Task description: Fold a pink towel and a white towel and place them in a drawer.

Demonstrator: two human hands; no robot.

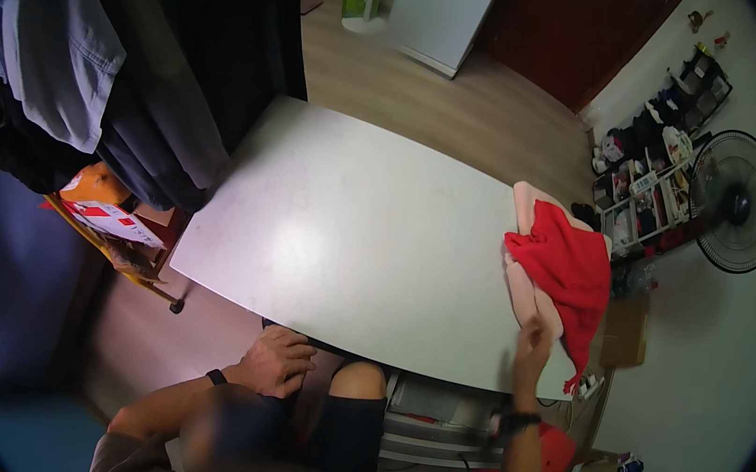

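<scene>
My left hand (278,359) rests near the table's front edge, over my left knee, with its fingers bent and a little apart. It holds nothing that I can see. My right hand (534,351) reaches over the table's right part, its fingertips at the lower edge of a pale pink cloth (522,292). Blur hides whether the fingers grip the cloth. A red cloth (569,266) with a tasselled corner lies crumpled over the pink one at the right end of the white table (350,232).
Clothes (65,49) hang at the left above a yellow-framed rack (94,243). A black fan (735,202) and crowded shelves (644,205) stand along the right wall. Beneath the table are drawers (442,431). A power strip (590,387) lies by the right corner.
</scene>
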